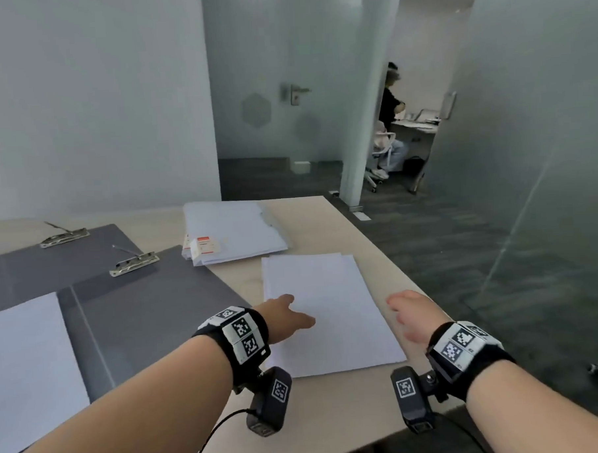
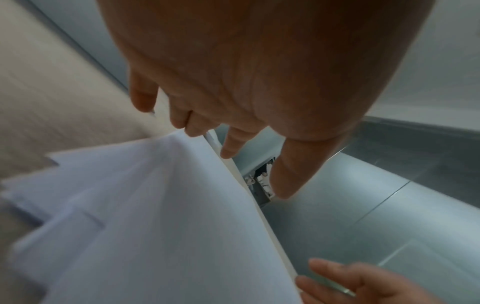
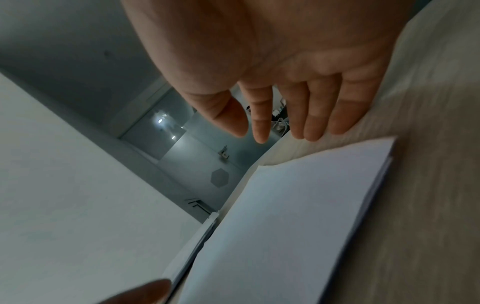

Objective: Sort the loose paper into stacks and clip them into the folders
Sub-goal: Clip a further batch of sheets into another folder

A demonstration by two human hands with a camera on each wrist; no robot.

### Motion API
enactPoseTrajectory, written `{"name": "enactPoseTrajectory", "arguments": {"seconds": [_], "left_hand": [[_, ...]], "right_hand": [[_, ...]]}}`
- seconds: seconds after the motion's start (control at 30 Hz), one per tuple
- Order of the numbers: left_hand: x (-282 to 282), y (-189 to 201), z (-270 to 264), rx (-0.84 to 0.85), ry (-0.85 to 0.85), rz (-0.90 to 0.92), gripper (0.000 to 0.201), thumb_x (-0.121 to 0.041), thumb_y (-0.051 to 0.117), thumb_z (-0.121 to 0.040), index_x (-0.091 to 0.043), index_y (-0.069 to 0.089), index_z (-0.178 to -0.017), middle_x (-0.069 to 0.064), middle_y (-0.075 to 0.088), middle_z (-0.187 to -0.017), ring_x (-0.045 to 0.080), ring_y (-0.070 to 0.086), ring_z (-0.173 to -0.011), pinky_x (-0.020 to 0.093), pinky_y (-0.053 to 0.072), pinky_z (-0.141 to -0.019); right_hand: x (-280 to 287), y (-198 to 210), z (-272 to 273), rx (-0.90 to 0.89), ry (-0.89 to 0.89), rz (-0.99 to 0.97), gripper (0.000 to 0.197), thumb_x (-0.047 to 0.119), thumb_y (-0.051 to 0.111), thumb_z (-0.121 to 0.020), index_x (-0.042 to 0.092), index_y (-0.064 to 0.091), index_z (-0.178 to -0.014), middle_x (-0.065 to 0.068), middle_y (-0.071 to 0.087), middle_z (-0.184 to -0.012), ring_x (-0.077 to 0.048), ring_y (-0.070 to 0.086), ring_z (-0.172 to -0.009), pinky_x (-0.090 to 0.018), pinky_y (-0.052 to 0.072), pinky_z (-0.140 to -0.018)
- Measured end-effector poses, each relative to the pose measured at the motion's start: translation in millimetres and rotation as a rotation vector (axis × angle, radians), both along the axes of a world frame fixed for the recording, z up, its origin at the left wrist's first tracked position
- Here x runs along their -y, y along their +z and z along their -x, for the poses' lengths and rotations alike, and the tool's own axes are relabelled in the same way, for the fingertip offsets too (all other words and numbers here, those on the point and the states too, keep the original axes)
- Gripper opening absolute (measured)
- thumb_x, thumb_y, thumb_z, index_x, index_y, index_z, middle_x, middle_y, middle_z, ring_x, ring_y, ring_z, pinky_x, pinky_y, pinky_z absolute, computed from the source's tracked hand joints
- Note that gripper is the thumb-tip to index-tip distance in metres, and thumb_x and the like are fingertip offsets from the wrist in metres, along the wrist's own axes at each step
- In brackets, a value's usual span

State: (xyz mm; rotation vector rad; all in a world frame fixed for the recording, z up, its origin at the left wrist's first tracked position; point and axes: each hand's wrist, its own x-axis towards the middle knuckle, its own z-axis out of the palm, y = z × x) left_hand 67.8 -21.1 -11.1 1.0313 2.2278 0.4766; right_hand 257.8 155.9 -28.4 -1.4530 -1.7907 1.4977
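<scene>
step: squaring up the loose paper stack [image 1: 332, 310] on the table [image 1: 337, 426]; not yet in a folder
left hand [image 1: 284, 317]: fingers straight, over the stack's left side, gripping nothing; contact unclear
right hand [image 1: 413, 315]: fingers straight and relaxed, just beside the stack's right edge, holding nothing
stack: sheets slightly fanned, lying right of the open grey folders [image 1: 150, 311]
folder clips [image 1: 134, 263]: levers raised, look open
other paper: one sheet pile [image 1: 23, 368] already on the left folder; further pile [image 1: 236, 229] behind
next: likely press both hands inward to even edges, then lift the stack to a clip
</scene>
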Motion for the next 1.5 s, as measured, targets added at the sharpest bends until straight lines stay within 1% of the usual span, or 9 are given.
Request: {"name": "enactPoseTrajectory", "arguments": {"seconds": [0.2,0.37,0.5,0.63,0.73,0.9,1.0,1.17,1.5], "left_hand": [[-14.1,-7.2,-10.9,-0.109,-0.073,0.061,0.078,-0.058,0.054,-0.088,-0.027,0.023,-0.153,0.005,0.028,-0.157,0.023,0.031,-0.143,0.034,0.03,-0.114],[-16.7,-4.7,-14.1,-0.049,-0.074,0.021,0.07,-0.053,0.055,-0.09,-0.029,0.03,-0.151,0.0,0.035,-0.154,0.021,0.045,-0.133,0.031,0.036,-0.109],[-18.1,-10.5,-15.3,-0.071,-0.087,0.007,0.069,-0.054,0.055,-0.09,-0.031,0.03,-0.15,-0.002,0.03,-0.157,0.019,0.035,-0.14,0.036,0.031,-0.115],[-18.2,-13.0,-14.0,-0.033,-0.078,-0.037,0.068,-0.049,0.056,-0.091,-0.03,0.03,-0.15,-0.002,0.032,-0.156,0.02,0.038,-0.138,0.033,0.033,-0.113],[-20.5,-13.2,-7.3,0.014,0.066,-0.218,0.068,-0.039,0.061,-0.091,-0.028,0.03,-0.15,0.003,0.036,-0.154,0.023,0.047,-0.132,0.032,0.04,-0.107],[-24.9,-10.3,14.3,0.372,0.369,-0.583,0.084,-0.029,0.073,-0.084,-0.019,0.026,-0.153,0.004,0.047,-0.145,0.025,0.052,-0.129,0.035,0.043,-0.103],[-23.1,7.2,11.5,0.633,0.375,-0.804,0.044,-0.012,0.068,-0.088,-0.009,0.057,-0.13,0.008,0.072,-0.113,0.027,0.07,-0.101,0.04,0.055,-0.089],[-17.1,43.9,7.9,0.625,0.275,-1.033,0.017,-0.007,0.064,-0.09,-0.014,0.069,-0.104,0.01,0.075,-0.103,0.025,0.07,-0.091,0.038,0.055,-0.084],[-7.8,1.3,-2.8,0.597,0.246,-0.892,0.041,-0.022,0.072,-0.073,-0.009,0.069,-0.112,0.009,0.075,-0.107,0.03,0.071,-0.101,0.051,0.051,-0.098]], "right_hand": [[-9.4,3.9,-3.2,-0.119,-0.013,0.185,0.016,0.008,0.045,-0.088,0.018,0.045,-0.076,-0.003,0.038,-0.068,-0.02,0.038,-0.059,-0.026,0.034,-0.054],[-19.7,-0.2,-14.1,-0.12,-0.067,0.248,0.013,0.006,0.049,-0.078,0.017,0.047,-0.071,-0.007,0.049,-0.069,-0.02,0.044,-0.053,-0.022,0.034,-0.051],[-26.2,-0.2,-18.6,-0.083,0.002,0.219,0.006,0.003,0.062,-0.082,0.004,0.059,-0.078,-0.012,0.063,-0.073,-0.025,0.054,-0.057,-0.026,0.041,-0.054],[-28.4,-1.2,-18.4,0.02,0.137,0.029,0.014,0.006,0.065,-0.087,-0.005,0.07,-0.095,-0.021,0.074,-0.098,-0.039,0.07,-0.094,-0.049,0.055,-0.087],[-27.3,-3.1,-17.0,-0.007,0.167,-0.049,0.013,0.001,0.06,-0.088,0.001,0.071,-0.096,-0.022,0.075,-0.097,-0.043,0.071,-0.093,-0.055,0.056,-0.089],[-15.9,11.9,-16.9,-0.298,0.153,-0.108,0.019,0.001,0.057,-0.094,0.013,0.071,-0.097,-0.015,0.077,-0.096,-0.033,0.073,-0.087,-0.043,0.058,-0.08],[-6.4,25.4,-14.6,-0.478,0.162,-0.142,0.021,0.0,0.054,-0.097,0.014,0.07,-0.097,-0.005,0.078,-0.092,-0.022,0.074,-0.083,-0.034,0.058,-0.071],[-4.1,47.5,-7.2,-0.719,0.106,-0.096,0.022,-0.001,0.053,-0.095,0.012,0.069,-0.103,-0.01,0.076,-0.101,-0.024,0.073,-0.087,-0.035,0.057,-0.072],[10.8,22.0,-10.9,-0.579,0.149,-0.102,0.027,0.001,0.061,-0.091,0.014,0.07,-0.113,-0.004,0.077,-0.107,-0.023,0.072,-0.102,-0.038,0.052,-0.088]]}}
